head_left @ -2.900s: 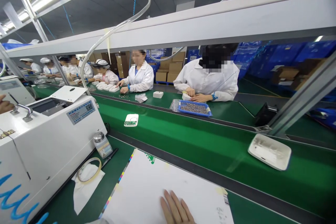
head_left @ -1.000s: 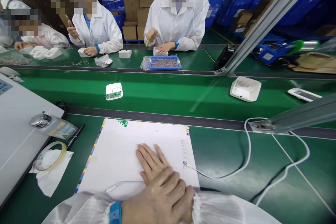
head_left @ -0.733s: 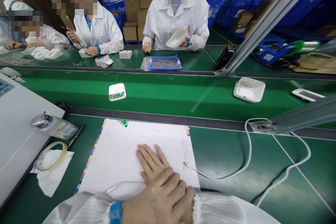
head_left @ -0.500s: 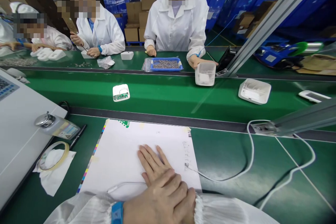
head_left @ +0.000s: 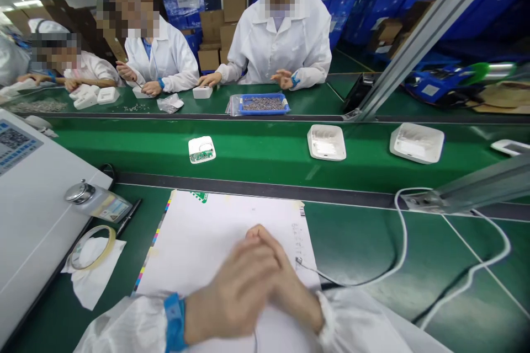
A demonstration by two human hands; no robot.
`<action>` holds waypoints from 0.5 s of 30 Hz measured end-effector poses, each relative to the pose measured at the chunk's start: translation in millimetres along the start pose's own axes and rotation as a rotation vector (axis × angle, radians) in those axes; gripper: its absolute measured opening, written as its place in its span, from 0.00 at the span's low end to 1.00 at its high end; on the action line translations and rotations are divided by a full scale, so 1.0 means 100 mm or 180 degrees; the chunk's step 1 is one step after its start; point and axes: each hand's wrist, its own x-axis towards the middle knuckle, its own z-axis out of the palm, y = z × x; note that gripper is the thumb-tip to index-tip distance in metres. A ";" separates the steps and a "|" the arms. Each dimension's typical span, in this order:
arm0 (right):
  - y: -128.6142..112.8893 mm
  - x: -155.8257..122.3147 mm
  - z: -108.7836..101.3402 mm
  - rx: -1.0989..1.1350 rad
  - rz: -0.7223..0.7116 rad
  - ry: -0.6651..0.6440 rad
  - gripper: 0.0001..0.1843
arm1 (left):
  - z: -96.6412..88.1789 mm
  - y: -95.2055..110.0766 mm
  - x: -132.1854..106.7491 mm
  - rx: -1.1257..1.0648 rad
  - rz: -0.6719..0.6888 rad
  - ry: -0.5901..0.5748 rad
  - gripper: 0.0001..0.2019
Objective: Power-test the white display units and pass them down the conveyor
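Observation:
My left hand, with a blue wristband, lies against my right hand over a white paper sheet. Motion smears the left fingers, and they cover most of the right ones, so I cannot make out how either set is bent. No object shows between the two hands. Just right of them, the small plug of a white cable rests on the sheet. A thin wire also shows below my hands.
On the left are a metal-capped bottle, a tape roll and a black pen. The green conveyor carries several white housings, one with a circuit board. A metal post rises at right. Co-workers sit opposite.
My hands have drawn together; the right one, flat on the sheet before, has pulled back under the left. The co-worker opposite has let go of a white housing, now on the conveyor.

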 end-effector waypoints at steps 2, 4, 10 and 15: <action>-0.13 0.09 -0.07 0.0459 0.0303 -0.0134 0.15 | -0.13 -0.16 0.07 -0.0093 -0.0971 0.0208 0.10; -0.20 0.18 -0.12 0.0825 0.0521 -0.0227 0.16 | -0.19 -0.30 0.11 -0.0148 -0.1569 0.0121 0.08; -0.20 0.25 -0.15 0.1478 0.0717 -0.0358 0.20 | -0.07 -0.35 0.04 -0.0343 -0.2022 -0.0225 0.09; -0.18 0.22 -0.11 0.1606 0.0660 -0.0381 0.22 | -0.01 -0.27 0.01 -0.0477 -0.2027 -0.0220 0.07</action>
